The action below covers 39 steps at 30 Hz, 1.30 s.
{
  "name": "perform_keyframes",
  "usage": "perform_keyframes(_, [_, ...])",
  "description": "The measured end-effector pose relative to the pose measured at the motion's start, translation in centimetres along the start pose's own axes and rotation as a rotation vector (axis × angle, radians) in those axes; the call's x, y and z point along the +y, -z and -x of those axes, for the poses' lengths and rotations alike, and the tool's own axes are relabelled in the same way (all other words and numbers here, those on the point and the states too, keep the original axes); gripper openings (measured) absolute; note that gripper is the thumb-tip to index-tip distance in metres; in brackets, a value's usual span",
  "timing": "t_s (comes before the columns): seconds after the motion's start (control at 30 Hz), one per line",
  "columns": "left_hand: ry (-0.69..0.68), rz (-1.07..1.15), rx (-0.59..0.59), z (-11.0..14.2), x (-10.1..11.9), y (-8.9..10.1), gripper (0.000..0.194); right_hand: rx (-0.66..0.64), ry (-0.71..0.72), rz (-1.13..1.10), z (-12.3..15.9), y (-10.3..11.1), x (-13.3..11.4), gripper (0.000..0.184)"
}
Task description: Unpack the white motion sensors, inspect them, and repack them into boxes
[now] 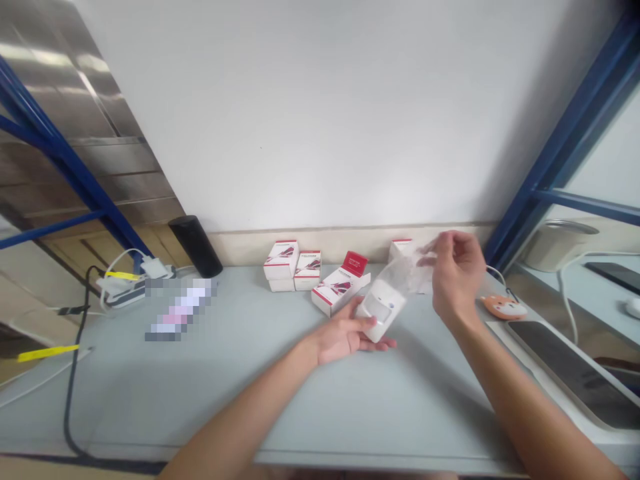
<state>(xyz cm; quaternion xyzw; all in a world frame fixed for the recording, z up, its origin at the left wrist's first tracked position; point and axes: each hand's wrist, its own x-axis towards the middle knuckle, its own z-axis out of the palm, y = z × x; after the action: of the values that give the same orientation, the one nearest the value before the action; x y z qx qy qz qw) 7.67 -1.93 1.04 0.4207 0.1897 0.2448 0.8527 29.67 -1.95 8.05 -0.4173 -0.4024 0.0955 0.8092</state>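
My left hand grips a white plastic motion sensor across its lower part, with the fingers along its side. A clear plastic bag rises from the top of the sensor and still covers part of it. My right hand pinches the bag's upper edge between its fingertips, above and to the right of the sensor. Behind them stand several small white product boxes with red markings, one with a red flap.
The pale grey table meets a white wall. At left are a black cylinder, a power strip with cables and a pixelated patch. At right are an orange fox-shaped mouse and a dark tablet. Blue shelf posts flank the table.
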Motion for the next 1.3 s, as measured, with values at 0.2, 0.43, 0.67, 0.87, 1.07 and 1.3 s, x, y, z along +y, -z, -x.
perform_keyframes(0.2, [-0.012, -0.012, -0.050, 0.2, 0.2, 0.2, 0.061, 0.160, 0.270, 0.074, -0.9, 0.9, 1.4, 0.025])
perform_keyframes(0.43, [-0.021, 0.062, 0.021, -0.3, -0.5, 0.5, 0.052, -0.449, 0.343, 0.624, 1.5, 0.9, 4.6, 0.019])
perform_keyframes(0.67, [-0.001, 0.161, 0.077, 1.0, 0.0, 0.2, 0.058, -0.743, 0.427, 0.943, 2.6, 0.9, 6.2, 0.033])
perform_keyframes(0.87, [0.045, 0.210, 0.053, 0.9, 0.2, 1.0, 0.052, -0.818, 0.429, 1.125, 2.8, 1.2, 6.9, 0.047])
perform_keyframes(1.07, [0.019, 0.246, 0.085, 1.0, 0.2, 1.1, 0.052, -0.693, 0.509, 1.009, 2.7, 0.9, 5.1, 0.041])
perform_keyframes(1.3, [0.034, 0.314, 0.114, 1.2, 0.4, 1.0, 0.050, -0.634, 0.539, 0.862, 2.8, 0.3, 2.9, 0.028])
